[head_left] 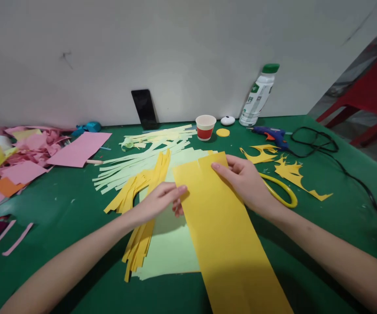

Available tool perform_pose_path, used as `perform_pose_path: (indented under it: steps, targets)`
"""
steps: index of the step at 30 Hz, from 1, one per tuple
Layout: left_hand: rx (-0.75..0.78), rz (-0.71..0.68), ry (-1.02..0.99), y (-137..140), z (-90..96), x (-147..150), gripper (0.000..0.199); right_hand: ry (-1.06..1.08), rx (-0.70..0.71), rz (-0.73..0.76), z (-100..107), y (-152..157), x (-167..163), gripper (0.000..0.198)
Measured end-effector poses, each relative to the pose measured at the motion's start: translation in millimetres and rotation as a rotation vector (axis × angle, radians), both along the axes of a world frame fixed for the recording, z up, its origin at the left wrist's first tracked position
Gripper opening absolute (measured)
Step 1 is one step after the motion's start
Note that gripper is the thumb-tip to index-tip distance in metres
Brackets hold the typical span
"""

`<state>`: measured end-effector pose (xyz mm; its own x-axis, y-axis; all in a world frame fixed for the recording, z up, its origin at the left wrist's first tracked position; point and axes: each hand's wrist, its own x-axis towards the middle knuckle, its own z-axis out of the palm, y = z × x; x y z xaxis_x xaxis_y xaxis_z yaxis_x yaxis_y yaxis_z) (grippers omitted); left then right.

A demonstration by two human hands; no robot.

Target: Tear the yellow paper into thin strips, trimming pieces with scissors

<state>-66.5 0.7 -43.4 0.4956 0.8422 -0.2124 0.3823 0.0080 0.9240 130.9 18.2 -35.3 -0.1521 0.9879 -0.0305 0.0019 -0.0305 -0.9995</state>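
A long sheet of yellow paper [221, 218] is held up in front of me, its near end running out of view at the bottom. My left hand [165, 198] pinches its left edge, thumb on top. At the upper right corner my right hand [241, 174] grips the same sheet between thumb and fingers. Beneath it lies pale green paper [172, 253], with cut yellow strips [142, 244] along its left side. Light green strips [116, 170] fan out behind. Yellow scissors handles [286, 189] show beside my right wrist, the blades hidden.
A paper cup [204, 128], yellow disc [223, 132], white case [227, 120] and leaning bottle [257, 98] stand near the wall. A blue glue gun [270, 134] trails its black cord on the right. Pink scraps [38, 146] pile at left; a phone [144, 109] leans on the wall.
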Motion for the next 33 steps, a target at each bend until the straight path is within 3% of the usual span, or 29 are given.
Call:
perform_pose_path:
  steps: [6,10,24,27,31,33]
  targets:
    - [0.021,0.070,0.047,14.5,-38.2,-9.9,0.049,-0.047,-0.002,-0.062,-47.8,2.6,-14.2,0.030]
    - [0.006,0.103,0.044,15.3,-49.4,-8.5,0.048,-0.086,-0.004,-0.119,-65.4,6.0,-16.9,0.034]
    - [-0.017,0.235,0.003,18.9,-52.1,-4.7,0.045,-0.126,-0.027,-0.131,-72.5,9.2,-14.2,0.030]
    - [-0.018,0.193,0.015,20.3,-51.9,-6.2,0.044,-0.122,-0.039,-0.119,-72.1,8.8,-13.8,0.029]
    - [-0.004,0.025,0.067,20.5,-51.4,-7.4,0.043,-0.108,-0.043,-0.128,-72.5,9.1,-13.6,0.028]
    - [0.040,0.025,0.093,19.8,-51.0,-7.4,0.047,-0.112,-0.038,-0.128,-72.5,9.0,-13.5,0.028]
